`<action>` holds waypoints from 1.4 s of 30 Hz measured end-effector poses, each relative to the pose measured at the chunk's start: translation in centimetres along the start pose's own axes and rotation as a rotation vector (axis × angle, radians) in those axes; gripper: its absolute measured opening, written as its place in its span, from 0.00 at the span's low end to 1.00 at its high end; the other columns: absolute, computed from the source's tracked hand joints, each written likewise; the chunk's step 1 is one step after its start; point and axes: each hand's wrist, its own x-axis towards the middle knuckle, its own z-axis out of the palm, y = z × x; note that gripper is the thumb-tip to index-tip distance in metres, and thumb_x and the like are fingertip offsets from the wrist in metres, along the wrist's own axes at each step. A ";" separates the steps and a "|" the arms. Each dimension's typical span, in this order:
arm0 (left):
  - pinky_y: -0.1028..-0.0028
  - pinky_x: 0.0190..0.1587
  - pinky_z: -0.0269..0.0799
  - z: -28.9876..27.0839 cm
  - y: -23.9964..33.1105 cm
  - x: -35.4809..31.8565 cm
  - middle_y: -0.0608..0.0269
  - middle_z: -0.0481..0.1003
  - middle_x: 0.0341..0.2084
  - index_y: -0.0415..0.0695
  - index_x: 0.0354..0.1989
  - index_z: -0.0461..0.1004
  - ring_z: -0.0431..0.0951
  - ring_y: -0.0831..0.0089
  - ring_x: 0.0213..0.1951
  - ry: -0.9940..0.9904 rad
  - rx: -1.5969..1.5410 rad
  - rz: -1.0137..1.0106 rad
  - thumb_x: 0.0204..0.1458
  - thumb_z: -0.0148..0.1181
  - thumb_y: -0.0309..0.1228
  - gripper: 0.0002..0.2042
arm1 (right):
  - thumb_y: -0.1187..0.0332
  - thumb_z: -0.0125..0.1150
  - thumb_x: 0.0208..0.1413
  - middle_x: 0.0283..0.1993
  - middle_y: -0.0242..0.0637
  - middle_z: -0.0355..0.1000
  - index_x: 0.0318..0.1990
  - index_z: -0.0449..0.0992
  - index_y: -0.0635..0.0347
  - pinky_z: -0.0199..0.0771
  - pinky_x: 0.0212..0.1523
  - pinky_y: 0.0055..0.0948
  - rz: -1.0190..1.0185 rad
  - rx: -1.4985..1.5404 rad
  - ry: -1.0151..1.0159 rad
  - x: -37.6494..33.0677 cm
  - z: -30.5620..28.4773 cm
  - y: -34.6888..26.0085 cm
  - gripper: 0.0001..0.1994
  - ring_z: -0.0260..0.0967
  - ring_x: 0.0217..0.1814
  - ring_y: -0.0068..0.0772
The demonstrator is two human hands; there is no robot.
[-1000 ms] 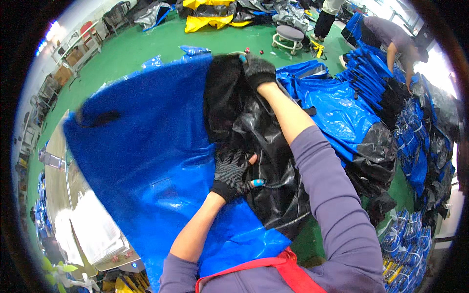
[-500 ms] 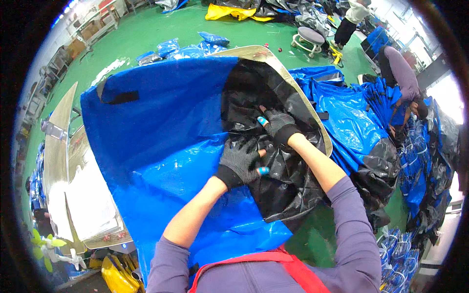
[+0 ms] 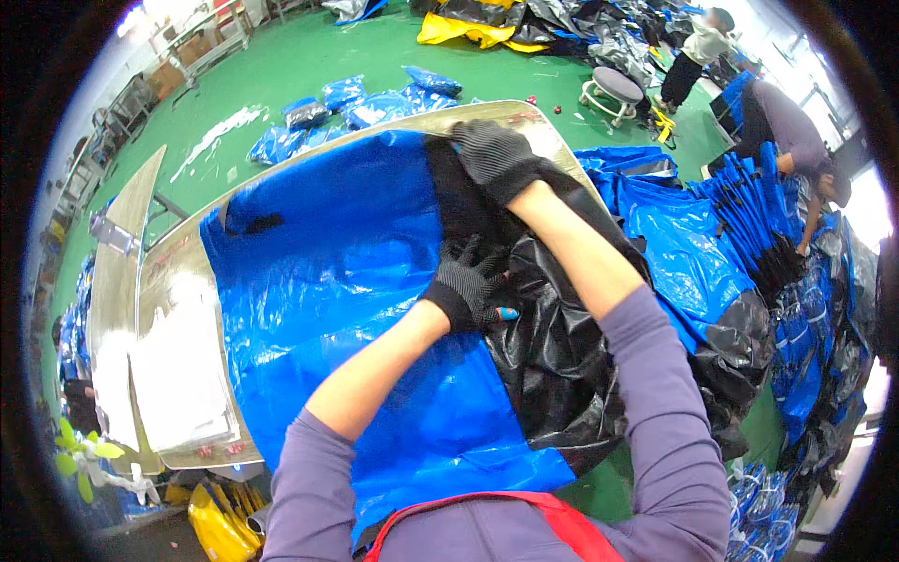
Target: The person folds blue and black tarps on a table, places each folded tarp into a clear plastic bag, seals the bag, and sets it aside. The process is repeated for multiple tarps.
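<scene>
A large blue plastic-weave sheet [image 3: 346, 281] lies spread over a shiny metal table [image 3: 173, 281]. A crumpled black plastic sheet [image 3: 562, 356] lies along its right side. My left hand [image 3: 464, 286], in a dark knit glove, presses down on the black plastic near the middle, with a small blue-tipped tool beside its fingers. My right hand [image 3: 496, 155], also gloved, reaches to the far edge of the table and lies flat on the black plastic there. Both arms wear purple sleeves pushed up.
A heap of blue and black sheets [image 3: 712, 281] lies right of the table. Folded blue packs [image 3: 356, 103] rest on the green floor beyond. A round stool [image 3: 613, 89] stands at the back. Two people [image 3: 787, 131] work at the far right. White sheets [image 3: 178, 375] lie on the table's left.
My right hand has stretched from the middle of the black plastic out to the table's far edge. My left hand has stayed pressed near the centre.
</scene>
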 end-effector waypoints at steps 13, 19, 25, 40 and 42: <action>0.59 0.59 0.63 -7.6 -16.7 -32.4 0.49 0.70 0.53 0.42 0.56 0.68 0.70 0.55 0.54 -0.002 0.187 -1.075 0.58 0.50 0.37 0.19 | 0.65 0.46 0.59 0.34 0.42 0.74 0.60 0.67 0.27 0.74 0.27 0.37 -0.201 0.096 -0.521 -17.2 -4.5 -1.8 0.22 0.75 0.30 0.40; 0.63 0.57 0.66 -26.0 -6.1 -30.3 0.51 0.73 0.51 0.40 0.54 0.70 0.73 0.58 0.52 0.547 -0.176 -0.941 0.60 0.46 0.33 0.16 | 0.58 0.55 0.51 0.44 0.52 0.73 0.62 0.65 0.48 0.74 0.41 0.44 -0.233 0.106 -0.901 -12.8 -7.8 -5.6 0.28 0.74 0.41 0.50; 0.40 0.65 0.34 -11.8 -4.2 -22.1 0.47 0.55 0.65 0.53 0.65 0.58 0.49 0.46 0.68 -0.378 0.378 -0.686 0.51 0.51 0.55 0.34 | 0.40 0.52 0.51 0.61 0.43 0.65 0.57 0.70 0.49 0.60 0.58 0.52 -0.074 0.195 -0.811 -9.6 -9.5 -2.9 0.31 0.61 0.61 0.52; 0.40 0.66 0.29 -2.1 -0.1 -4.4 0.59 0.48 0.70 0.61 0.68 0.55 0.43 0.55 0.71 -0.316 0.181 -0.157 0.51 0.48 0.58 0.35 | 0.46 0.63 0.44 0.62 0.52 0.61 0.63 0.64 0.48 0.52 0.63 0.55 0.003 0.604 -0.423 -20.4 -16.9 -4.0 0.37 0.55 0.65 0.59; 0.42 0.66 0.32 -3.0 0.7 -3.9 0.57 0.50 0.69 0.55 0.67 0.56 0.45 0.51 0.70 -0.275 0.186 -0.154 0.51 0.50 0.56 0.35 | 0.52 0.68 0.38 0.59 0.52 0.63 0.62 0.64 0.48 0.54 0.62 0.53 0.043 1.126 -0.769 -26.5 -22.1 -5.5 0.39 0.57 0.63 0.56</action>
